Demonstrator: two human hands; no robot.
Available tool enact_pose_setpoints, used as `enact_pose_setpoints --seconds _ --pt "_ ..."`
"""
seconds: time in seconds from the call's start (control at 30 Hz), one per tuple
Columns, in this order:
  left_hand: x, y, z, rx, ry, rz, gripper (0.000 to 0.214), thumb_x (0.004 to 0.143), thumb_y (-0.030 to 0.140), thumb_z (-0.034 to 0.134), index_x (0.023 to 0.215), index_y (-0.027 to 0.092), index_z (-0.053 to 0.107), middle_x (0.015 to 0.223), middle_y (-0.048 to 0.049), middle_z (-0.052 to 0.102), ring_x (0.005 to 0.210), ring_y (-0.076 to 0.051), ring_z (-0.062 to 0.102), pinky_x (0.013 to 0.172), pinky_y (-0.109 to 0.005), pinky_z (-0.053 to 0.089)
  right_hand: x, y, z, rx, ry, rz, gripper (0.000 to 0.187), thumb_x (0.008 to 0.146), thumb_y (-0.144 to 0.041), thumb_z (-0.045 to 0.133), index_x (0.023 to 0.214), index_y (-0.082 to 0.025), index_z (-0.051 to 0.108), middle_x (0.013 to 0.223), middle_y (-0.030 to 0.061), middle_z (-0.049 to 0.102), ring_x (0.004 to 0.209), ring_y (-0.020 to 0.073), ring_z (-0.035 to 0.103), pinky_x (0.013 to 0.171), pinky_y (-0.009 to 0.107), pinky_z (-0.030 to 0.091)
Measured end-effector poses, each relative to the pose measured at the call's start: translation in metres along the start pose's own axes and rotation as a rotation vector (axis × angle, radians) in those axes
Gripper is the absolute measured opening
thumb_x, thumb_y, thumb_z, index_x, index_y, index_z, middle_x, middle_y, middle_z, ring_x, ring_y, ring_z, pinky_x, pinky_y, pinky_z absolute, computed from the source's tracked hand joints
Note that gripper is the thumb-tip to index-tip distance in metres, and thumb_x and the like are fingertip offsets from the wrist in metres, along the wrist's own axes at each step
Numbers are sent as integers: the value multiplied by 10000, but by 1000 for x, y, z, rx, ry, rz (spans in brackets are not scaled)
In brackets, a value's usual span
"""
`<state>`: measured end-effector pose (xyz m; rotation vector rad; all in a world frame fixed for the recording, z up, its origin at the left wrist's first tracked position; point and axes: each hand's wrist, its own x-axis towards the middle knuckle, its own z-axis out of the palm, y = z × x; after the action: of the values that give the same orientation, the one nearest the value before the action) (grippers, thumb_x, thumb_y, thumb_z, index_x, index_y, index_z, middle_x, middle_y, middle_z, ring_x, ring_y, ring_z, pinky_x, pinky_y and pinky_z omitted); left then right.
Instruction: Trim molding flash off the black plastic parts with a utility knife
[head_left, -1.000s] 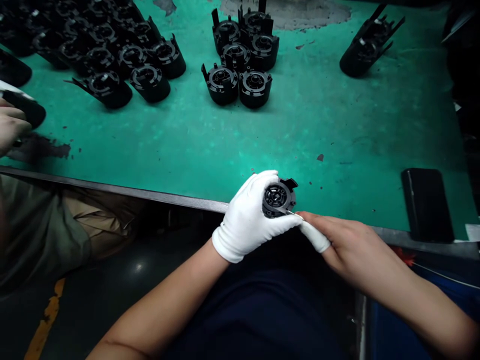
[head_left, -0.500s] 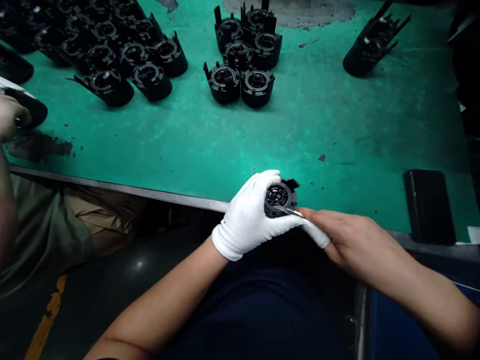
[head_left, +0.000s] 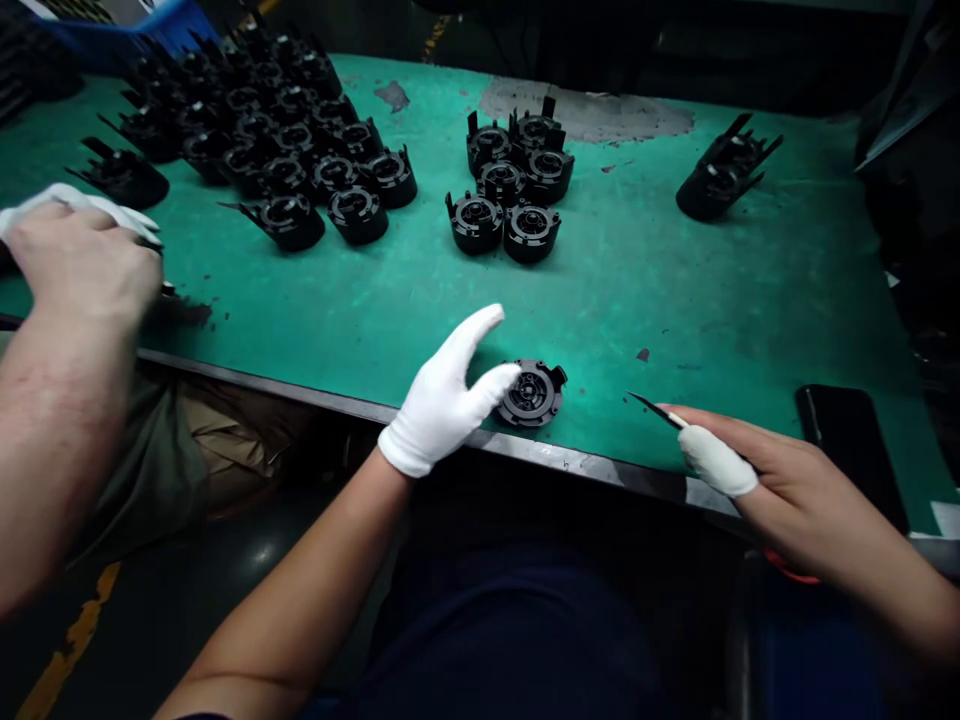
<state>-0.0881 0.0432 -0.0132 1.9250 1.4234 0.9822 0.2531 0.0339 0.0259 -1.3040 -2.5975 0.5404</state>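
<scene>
My left hand [head_left: 450, 390], in a white glove, is open, with its thumb and fingers spread apart. Its thumb tip overlaps the near-left rim of a round black plastic housing [head_left: 531, 392], which sits at the table's front edge with its ribbed face up and a tab at the right. Whether the thumb touches it I cannot tell. Off to the right, my right hand [head_left: 750, 455] is closed around a slim pointed blade [head_left: 654, 406], its tip aimed left, away from the housing. A white cover wraps the right thumb.
Several black housings [head_left: 356, 212] cluster at the back left, with a smaller group [head_left: 480, 222] mid-table and more [head_left: 712, 190] at the right. A black phone-like slab [head_left: 847, 440] lies near my right forearm. A co-worker's arm [head_left: 75, 350] reaches in from the left.
My left hand has let go of the housing, now on the table, and opened. My right hand has drawn the blade away to the right. The co-worker's arm has come further in; the view has shifted.
</scene>
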Motion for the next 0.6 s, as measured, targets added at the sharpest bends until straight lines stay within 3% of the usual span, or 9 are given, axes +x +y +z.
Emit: enact_pose_setpoints --seconds 0.07,0.13,0.3,0.43,0.6 --pt "-6 -1 7 -24 -25 -30 908 811 567 761 1528 189 352 1611 -170 384 1499 -328 377 1244 -516 336 3 -2 9 114 -43 45 495 958 -128 453 1388 -337 583 1370 0 677 1192 233 677 922 371 590" --pt "-11 1 22 -2 -31 -19 1046 701 577 849 1526 184 339 1565 -193 436 1456 -356 436 1217 -537 372 13 -8 18 151 -79 72 458 985 -166 447 1376 -344 604 1316 10 704 1141 220 690 890 359 576" --pt "-14 8 49 48 37 -5 906 748 344 788 1509 166 332 1417 -164 561 1332 -307 561 1155 -485 457 41 -16 28 -34 -132 4 386 1029 -312 457 1365 -315 646 978 44 735 866 208 698 678 306 504" --pt "-12 7 47 54 3 8 892 747 343 773 1502 173 330 1436 -162 544 1338 -311 552 1156 -486 458 53 -15 25 -182 -170 -68 412 1007 -275 464 1377 -336 636 917 23 707 751 185 669 550 274 399" --pt "-13 5 46 60 12 20 876 753 351 775 1493 181 340 1428 -160 550 1330 -316 556 1149 -491 466 57 -21 24 -316 -111 -10 435 968 -252 503 1373 -329 641 875 24 701 750 203 668 524 289 363"
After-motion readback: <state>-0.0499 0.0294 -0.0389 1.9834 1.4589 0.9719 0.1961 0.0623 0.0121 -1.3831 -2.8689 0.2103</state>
